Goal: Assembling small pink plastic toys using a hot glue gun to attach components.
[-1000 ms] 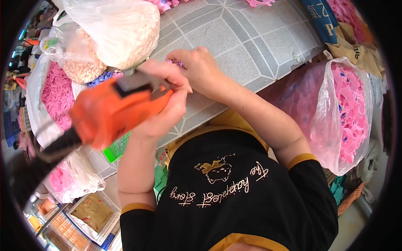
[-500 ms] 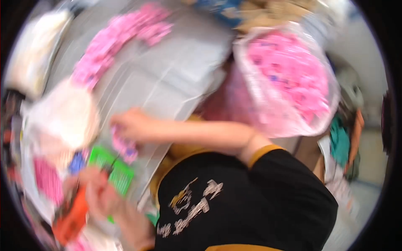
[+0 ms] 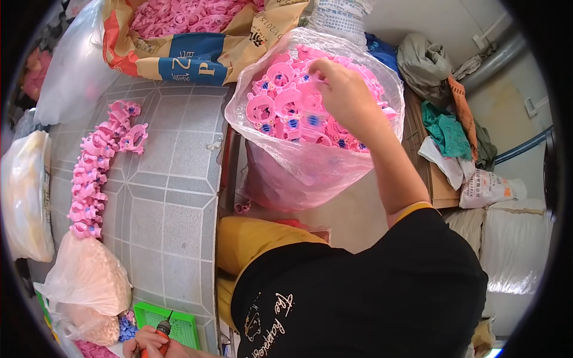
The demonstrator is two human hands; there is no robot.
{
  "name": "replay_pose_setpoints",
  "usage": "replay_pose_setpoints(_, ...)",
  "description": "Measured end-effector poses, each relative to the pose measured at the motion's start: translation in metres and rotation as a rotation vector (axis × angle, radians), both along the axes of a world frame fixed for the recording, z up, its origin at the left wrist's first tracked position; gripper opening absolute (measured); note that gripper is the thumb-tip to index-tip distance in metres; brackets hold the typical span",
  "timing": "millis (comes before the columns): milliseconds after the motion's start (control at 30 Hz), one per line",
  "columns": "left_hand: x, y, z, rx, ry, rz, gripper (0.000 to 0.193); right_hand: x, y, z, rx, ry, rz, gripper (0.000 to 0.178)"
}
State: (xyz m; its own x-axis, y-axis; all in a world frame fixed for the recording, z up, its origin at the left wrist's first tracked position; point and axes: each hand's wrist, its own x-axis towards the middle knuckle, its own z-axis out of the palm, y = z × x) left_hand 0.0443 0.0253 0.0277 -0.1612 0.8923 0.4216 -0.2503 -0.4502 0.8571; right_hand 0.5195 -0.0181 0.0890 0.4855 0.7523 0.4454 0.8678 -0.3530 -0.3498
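Note:
At the lower left, my left hand [image 3: 146,341] is closed round an orange electric screwdriver [image 3: 163,327], whose bit points up over a green plastic basket [image 3: 190,325]. My right hand [image 3: 343,92] reaches over a large clear plastic bag [image 3: 310,179] heaped with pink ring-shaped plastic parts [image 3: 289,101] that have small ears and blue pieces. Its fingers are apart. Just beneath them a pink part with a blue middle [image 3: 313,119] is smeared by motion, seemingly loose from the hand. A row of similar pink parts [image 3: 92,164] lies along the grey tiled table [image 3: 173,197].
A bag of pale small pieces [image 3: 95,277] stands beside small blue parts [image 3: 127,328]. Behind, a paper sack [image 3: 250,39] holds more pink parts. A filled plastic bag [image 3: 27,197] lies at the far left. White sacks [image 3: 516,244] are stacked at the right.
My right hand has moved from the table, where it held a pink part, to above the large bag. The view has swung toward the bag; my left hand still holds the screwdriver.

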Motion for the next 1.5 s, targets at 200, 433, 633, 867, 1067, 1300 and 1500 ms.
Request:
replay_pose_setpoints(200,-0.005,0.001,-0.006,-0.039,-0.009,0.074,0.035,-0.024,-0.009,-0.003,-0.205,-0.129,0.033,0.035)
replay_pose_setpoints(433,-0.005,0.008,-0.009,-0.01,0.122,0.04,0.037,-0.147,0.059,-0.013,0.301,0.088,0.462,0.036)
replay_pose_setpoints(633,-0.013,-0.001,0.008,0.016,0.195,0.3,0.04,-0.178,0.241,-0.117,0.32,0.284,0.306,0.039)
replay_pose_setpoints(867,-0.049,-0.023,-0.002,-0.051,0.061,0.324,0.035,-0.156,0.293,-0.151,-0.117,0.476,0.189,0.043)
replay_pose_setpoints(1067,-0.058,-0.027,-0.015,-0.079,0.099,0.384,0.032,-0.142,0.291,-0.17,-0.006,0.418,0.135,0.04)
replay_pose_setpoints(1300,-0.072,-0.022,-0.017,0.042,0.01,0.225,0.04,-0.12,0.23,-0.158,0.162,0.632,0.379,0.025)
replay_pose_setpoints(1500,-0.079,-0.025,-0.026,0.004,0.04,0.189,0.04,-0.182,0.184,-0.16,-0.057,0.578,0.657,0.031)
